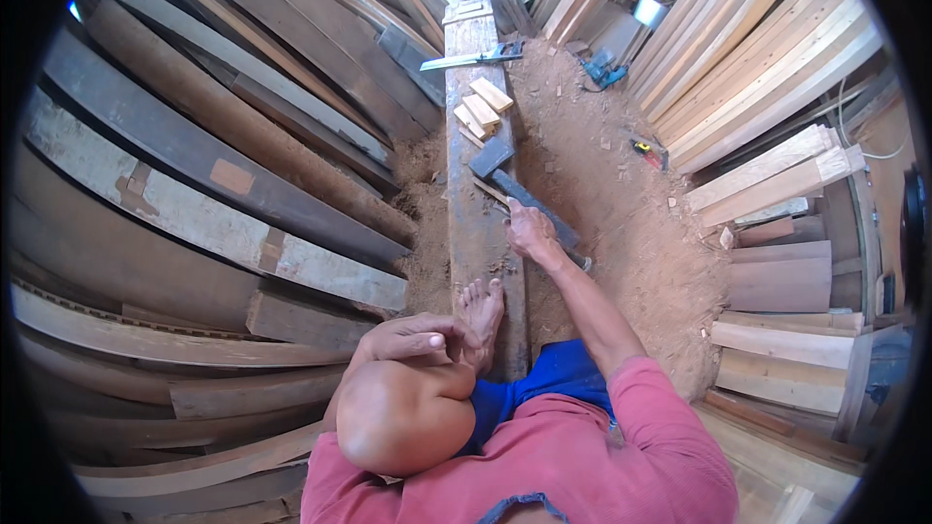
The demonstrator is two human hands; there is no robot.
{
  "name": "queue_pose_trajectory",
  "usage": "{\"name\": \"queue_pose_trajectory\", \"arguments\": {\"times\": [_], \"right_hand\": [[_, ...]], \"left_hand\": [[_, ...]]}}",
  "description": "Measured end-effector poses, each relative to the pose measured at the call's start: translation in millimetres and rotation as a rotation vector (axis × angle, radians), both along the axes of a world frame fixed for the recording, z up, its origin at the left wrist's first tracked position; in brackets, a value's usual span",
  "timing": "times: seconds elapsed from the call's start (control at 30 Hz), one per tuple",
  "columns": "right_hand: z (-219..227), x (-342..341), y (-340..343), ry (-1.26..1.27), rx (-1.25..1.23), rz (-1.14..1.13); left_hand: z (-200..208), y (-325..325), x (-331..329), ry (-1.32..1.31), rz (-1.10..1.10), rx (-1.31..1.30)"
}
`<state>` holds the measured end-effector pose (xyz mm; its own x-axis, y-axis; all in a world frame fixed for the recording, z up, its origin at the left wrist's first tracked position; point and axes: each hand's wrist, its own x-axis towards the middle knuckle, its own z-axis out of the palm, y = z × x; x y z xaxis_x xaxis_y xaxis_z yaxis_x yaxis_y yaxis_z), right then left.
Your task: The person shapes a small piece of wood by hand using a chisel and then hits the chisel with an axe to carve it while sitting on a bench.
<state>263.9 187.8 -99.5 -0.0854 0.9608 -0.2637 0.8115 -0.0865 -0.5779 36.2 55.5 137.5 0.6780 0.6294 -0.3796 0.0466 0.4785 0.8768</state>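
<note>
My right hand (pixel 530 232) is over the narrow wooden bench, its fingers closed on a thin light-coloured stick (pixel 490 192); its exact kind is too small to tell. Beside and partly under that hand lies a long dark grey bar (pixel 534 202). A dark grey block (pixel 491 157) sits at the bar's far end. My left arm wraps round my raised knee, and the left hand (pixel 417 338) rests loosely near my ankle with nothing seen in it; some of its fingers are hidden. My bare foot (pixel 480 315) stands on the bench (pixel 474 243).
Several small pale wood blocks (pixel 482 109) lie farther along the bench, before a handsaw (pixel 473 57) laid across it. Sawdust covers the floor (pixel 621 262), where a blue power tool (pixel 604 71) and a tape measure (pixel 649 151) lie. Stacked planks (pixel 262 155) line both sides.
</note>
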Motion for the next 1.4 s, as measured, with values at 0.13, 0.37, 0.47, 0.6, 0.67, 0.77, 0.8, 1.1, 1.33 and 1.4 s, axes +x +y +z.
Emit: {"name": "queue_pose_trajectory", "arguments": {"times": [0.13, 0.37, 0.47, 0.6, 0.67, 0.77, 0.8, 1.1, 1.33, 1.4], "right_hand": [[-31.5, -19.3, 35.5, -0.072, -0.011, 0.026], [-51.7, -35.5, 43.7, -0.161, -0.115, -0.046], [-63.3, -39.6, 34.0, -0.194, -0.222, -0.187], [-31.9, -39.7, -2.9, 0.055, -0.112, -0.234], [-20.9, -42.4, -23.0, 0.17, -0.044, -0.246], [-12.1, -48.0, -38.0, 0.311, 0.0, -0.288], [-7.7, -49.3, -39.4, 0.351, -0.041, -0.359], [-25.8, -24.8, -72.7, 0.528, 0.059, -0.499], [-6.0, -12.8, -120.1, 1.173, -0.499, -0.862], [-22.0, -13.7, -143.9, 1.174, -0.565, -0.817]], "left_hand": [[-98.7, 52.9, -22.2, -0.033, -0.089, -0.005], [-247.0, 131.7, -24.5, 0.25, 0.27, -0.201], [-282.9, 150.5, -19.4, 0.369, 0.421, -0.353], [-262.9, 162.4, 9.4, 0.326, 0.51, -0.284], [-267.6, 170.9, 13.4, 0.247, 0.415, -0.188], [-265.9, 167.9, 14.1, 0.183, 0.292, 0.064], [-263.6, 166.7, 12.0, 0.19, 0.224, 0.188], [-262.0, 148.2, 12.1, 0.254, 0.14, 0.456], [-325.1, 135.1, -10.7, 0.38, 0.248, 0.101], [-325.9, 133.9, -11.0, 0.347, 0.324, 0.048]]}}
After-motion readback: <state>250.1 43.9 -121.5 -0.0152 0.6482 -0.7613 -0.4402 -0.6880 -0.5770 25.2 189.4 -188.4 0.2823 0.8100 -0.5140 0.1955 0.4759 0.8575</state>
